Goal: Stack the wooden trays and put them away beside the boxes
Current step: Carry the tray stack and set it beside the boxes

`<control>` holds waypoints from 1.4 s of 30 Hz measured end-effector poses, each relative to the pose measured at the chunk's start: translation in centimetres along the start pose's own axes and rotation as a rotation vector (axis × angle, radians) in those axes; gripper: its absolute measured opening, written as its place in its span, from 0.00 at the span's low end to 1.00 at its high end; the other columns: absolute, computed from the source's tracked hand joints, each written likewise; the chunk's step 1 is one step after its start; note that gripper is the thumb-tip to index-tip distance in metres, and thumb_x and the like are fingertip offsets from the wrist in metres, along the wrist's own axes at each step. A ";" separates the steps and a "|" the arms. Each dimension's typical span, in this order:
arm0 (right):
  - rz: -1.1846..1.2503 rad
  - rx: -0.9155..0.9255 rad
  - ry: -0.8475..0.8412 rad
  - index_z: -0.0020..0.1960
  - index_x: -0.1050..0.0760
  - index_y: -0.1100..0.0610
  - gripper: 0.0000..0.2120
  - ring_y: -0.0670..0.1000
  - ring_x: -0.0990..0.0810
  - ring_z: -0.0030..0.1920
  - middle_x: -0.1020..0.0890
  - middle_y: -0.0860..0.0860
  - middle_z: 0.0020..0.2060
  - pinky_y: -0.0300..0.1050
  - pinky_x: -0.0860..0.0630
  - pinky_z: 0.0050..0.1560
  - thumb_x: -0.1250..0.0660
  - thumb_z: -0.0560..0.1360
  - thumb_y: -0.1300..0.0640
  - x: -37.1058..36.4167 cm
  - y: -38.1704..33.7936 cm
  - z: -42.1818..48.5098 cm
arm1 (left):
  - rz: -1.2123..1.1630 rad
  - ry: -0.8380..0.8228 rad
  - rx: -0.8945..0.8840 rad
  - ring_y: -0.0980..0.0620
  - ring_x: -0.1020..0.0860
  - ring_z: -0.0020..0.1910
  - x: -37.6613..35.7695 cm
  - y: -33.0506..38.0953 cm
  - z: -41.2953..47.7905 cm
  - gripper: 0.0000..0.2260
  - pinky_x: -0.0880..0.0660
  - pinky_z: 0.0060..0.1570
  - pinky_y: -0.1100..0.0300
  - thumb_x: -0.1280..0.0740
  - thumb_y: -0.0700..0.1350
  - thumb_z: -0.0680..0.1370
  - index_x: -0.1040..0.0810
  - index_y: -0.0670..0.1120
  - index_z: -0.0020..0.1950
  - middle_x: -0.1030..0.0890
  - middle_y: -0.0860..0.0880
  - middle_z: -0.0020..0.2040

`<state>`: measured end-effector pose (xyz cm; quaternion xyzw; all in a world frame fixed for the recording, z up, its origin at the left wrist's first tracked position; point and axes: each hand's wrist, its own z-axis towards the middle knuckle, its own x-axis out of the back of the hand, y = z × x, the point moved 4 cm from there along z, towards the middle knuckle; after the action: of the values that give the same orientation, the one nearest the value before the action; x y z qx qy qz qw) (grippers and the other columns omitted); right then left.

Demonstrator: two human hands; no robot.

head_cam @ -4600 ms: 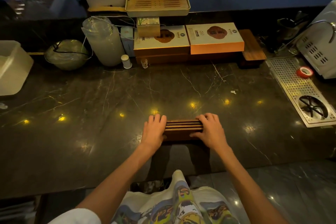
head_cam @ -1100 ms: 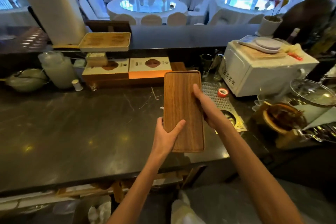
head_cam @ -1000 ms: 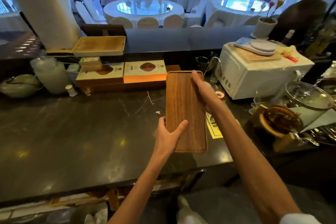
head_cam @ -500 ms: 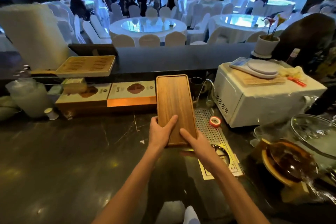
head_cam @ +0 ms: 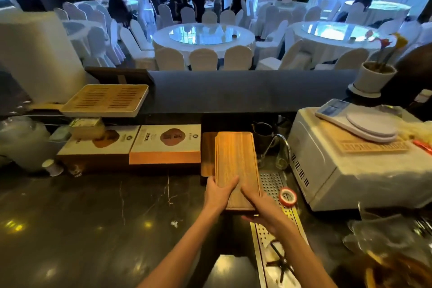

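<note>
I hold a long stack of wooden trays flat, its far end over a darker wooden board that lies just right of the boxes. My left hand grips the stack's near left corner, thumb on top. My right hand grips the near right end, fingers partly underneath. Two flat boxes, one with an orange front and one beige, lie side by side at the back of the dark marble counter.
A perforated metal drain tray with a red tape roll lies right of the trays. A white appliance with a scale on top stands further right. A tap and glasses stand behind. A slatted bamboo tray sits above the boxes.
Both hands have carried the tray stack from the counter's front edge forward to the back, beside the boxes. My right hand shifted from the far side to the near end.
</note>
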<state>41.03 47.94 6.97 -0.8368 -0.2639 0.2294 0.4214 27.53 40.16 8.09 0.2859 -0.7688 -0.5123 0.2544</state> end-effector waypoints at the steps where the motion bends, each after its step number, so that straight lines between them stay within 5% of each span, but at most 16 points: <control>1: -0.022 0.008 0.039 0.61 0.25 0.54 0.30 0.55 0.15 0.49 0.14 0.54 0.47 0.46 0.19 0.40 0.23 0.65 0.40 -0.3 -0.2 1.4 | 0.007 0.013 0.021 0.47 0.23 0.61 -0.1 -0.1 1.3 0.35 0.25 0.63 0.47 0.26 0.58 0.69 0.35 0.45 0.69 0.24 0.45 0.63; 4: -0.021 0.001 0.075 0.63 0.27 0.56 0.31 0.56 0.17 0.53 0.16 0.56 0.52 0.43 0.20 0.37 0.24 0.66 0.42 -1.2 -0.8 5.3 | 0.016 0.015 0.072 0.46 0.23 0.60 0.0 -0.4 5.3 0.35 0.24 0.62 0.46 0.26 0.58 0.70 0.35 0.44 0.69 0.24 0.44 0.64; 8: -0.065 -0.017 0.073 0.62 0.25 0.54 0.28 0.53 0.16 0.50 0.15 0.53 0.50 0.41 0.21 0.37 0.24 0.67 0.43 -2.0 -1.4 9.8 | -0.053 0.002 0.168 0.51 0.21 0.53 0.9 -1.6 9.5 0.36 0.22 0.47 0.58 0.27 0.59 0.69 0.35 0.43 0.70 0.23 0.47 0.59; 11: -0.124 -0.030 0.058 0.63 0.27 0.55 0.28 0.53 0.16 0.49 0.16 0.54 0.51 0.40 0.21 0.36 0.26 0.69 0.43 -3.1 -1.3 12.6 | -0.095 0.024 0.247 0.48 0.19 0.54 1.8 -3.4 11.6 0.36 0.21 0.53 0.53 0.28 0.61 0.69 0.32 0.42 0.69 0.21 0.45 0.59; 24: -0.141 -0.129 0.019 0.64 0.29 0.57 0.30 0.53 0.16 0.48 0.18 0.55 0.52 0.44 0.18 0.40 0.27 0.70 0.42 -3.9 2.1 17.0 | -0.404 -0.020 0.464 0.44 0.15 0.48 2.4 -8.4 13.2 0.26 0.17 0.47 0.51 0.26 0.58 0.69 0.27 0.43 0.57 0.17 0.40 0.52; 28: -0.224 -0.154 0.042 0.65 0.32 0.59 0.35 0.49 0.18 0.47 0.20 0.52 0.53 0.43 0.18 0.42 0.30 0.70 0.37 -3.8 1.2 16.9 | -0.442 0.125 0.391 0.42 0.19 0.55 2.1 -8.2 13.3 0.30 0.21 0.57 0.43 0.30 0.60 0.72 0.30 0.40 0.63 0.20 0.39 0.57; 30: -0.329 -0.091 0.092 0.71 0.39 0.56 0.38 0.45 0.22 0.48 0.25 0.51 0.59 0.38 0.22 0.43 0.37 0.72 0.32 -3.1 0.7 16.7 | -0.268 0.216 0.286 0.46 0.24 0.62 2.7 -7.9 13.0 0.29 0.25 0.63 0.44 0.35 0.62 0.75 0.37 0.48 0.69 0.27 0.44 0.64; 32: -0.341 0.046 0.139 0.77 0.46 0.51 0.38 0.47 0.24 0.57 0.30 0.53 0.69 0.40 0.25 0.53 0.44 0.74 0.32 -2.7 0.3 16.8 | -0.115 0.231 0.154 0.49 0.31 0.68 3.4 -7.8 13.0 0.28 0.29 0.67 0.47 0.39 0.62 0.77 0.39 0.52 0.73 0.33 0.48 0.71; 35: -0.255 0.187 0.107 0.78 0.51 0.46 0.36 0.50 0.34 0.72 0.39 0.49 0.76 0.47 0.33 0.67 0.47 0.76 0.32 -4.0 0.6 17.1 | -0.182 0.238 0.116 0.51 0.30 0.69 3.5 -8.3 13.0 0.24 0.30 0.67 0.51 0.45 0.59 0.81 0.37 0.53 0.74 0.30 0.50 0.71; 40: -0.133 0.324 0.247 0.76 0.42 0.44 0.26 0.41 0.26 0.61 0.29 0.42 0.67 0.40 0.25 0.53 0.46 0.80 0.40 -5.4 1.8 18.7 | -0.309 0.429 0.132 0.49 0.21 0.56 1.8 -8.3 14.2 0.17 0.21 0.53 0.50 0.48 0.59 0.81 0.25 0.56 0.62 0.20 0.50 0.56; 42: -0.181 0.350 0.290 0.75 0.40 0.42 0.24 0.37 0.24 0.56 0.26 0.31 0.58 0.36 0.24 0.47 0.45 0.80 0.41 -5.4 1.3 19.8 | -0.386 0.522 0.129 0.49 0.21 0.53 1.7 -7.8 15.5 0.15 0.21 0.47 0.53 0.45 0.57 0.81 0.22 0.55 0.57 0.19 0.50 0.53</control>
<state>25.23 55.43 -3.95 -0.7480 -0.2308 0.1103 0.6125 17.12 46.50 -4.39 0.5635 -0.6402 -0.4105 0.3226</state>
